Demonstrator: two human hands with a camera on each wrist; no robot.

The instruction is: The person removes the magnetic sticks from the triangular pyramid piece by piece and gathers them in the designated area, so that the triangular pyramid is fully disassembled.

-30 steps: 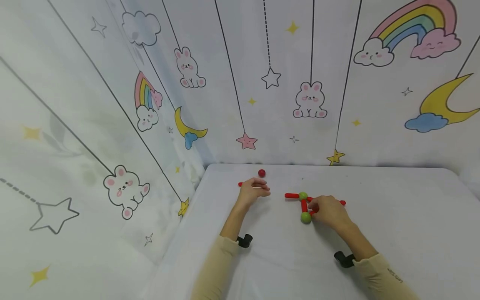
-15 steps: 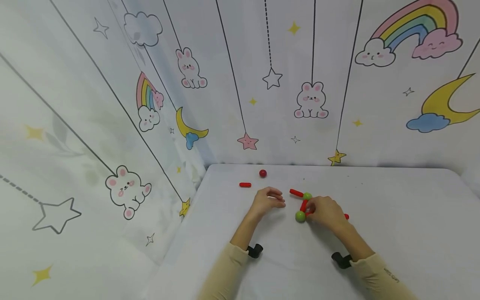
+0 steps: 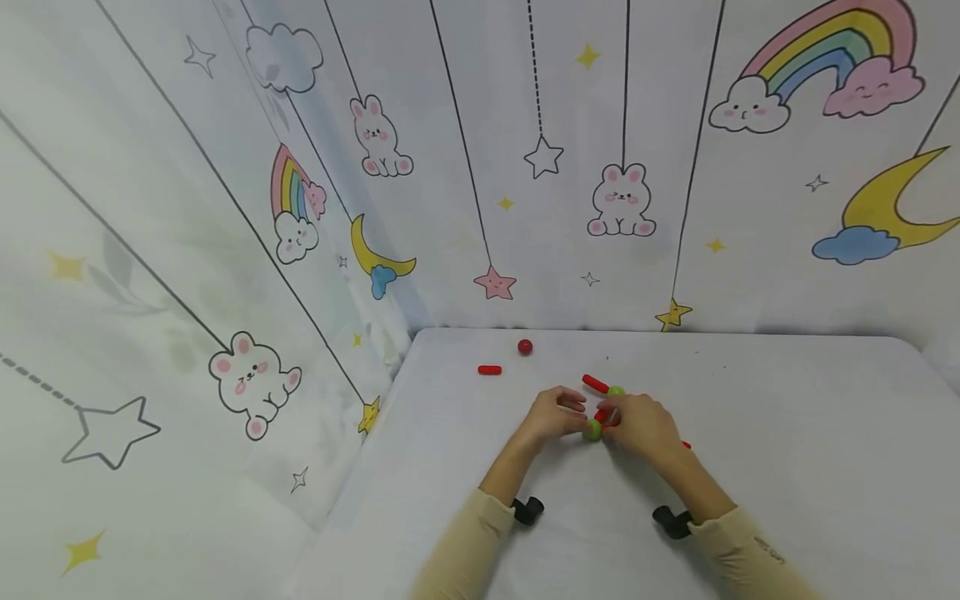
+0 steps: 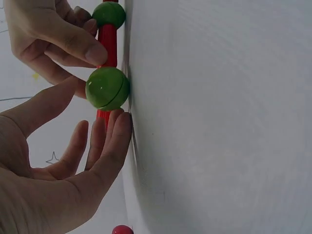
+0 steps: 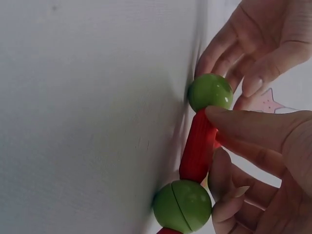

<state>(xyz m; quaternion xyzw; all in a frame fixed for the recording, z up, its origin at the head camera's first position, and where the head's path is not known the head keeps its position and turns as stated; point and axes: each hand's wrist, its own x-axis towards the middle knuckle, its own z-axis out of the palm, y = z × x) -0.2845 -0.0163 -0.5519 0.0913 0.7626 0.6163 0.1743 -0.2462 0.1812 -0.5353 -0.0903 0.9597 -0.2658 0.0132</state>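
one joined piece sits on the white surface, left of the middle and toward the far edge. it has a near green ball, a far green ball, a connecting rod in red between them, and an outer rod, also red, slanting from the far green ball toward the far edge. a red rod end shows past your right hand.

your right thumb and fingers pinch the joined piece just beside the near green ball; which rod they grip is hard to tell. your left hand has its thumb and fingers spread apart around the near side of that ball, and you cannot tell if the fingertips touch it.

half a second ago your left hand was farther toward the left edge; now it has come in just beside the ball. the near green ball has shifted a little toward the left edge. a second ago the outer rod lay nearly along the far edge; now it tilts. the loose red rod and red ball stay near the far left corner.
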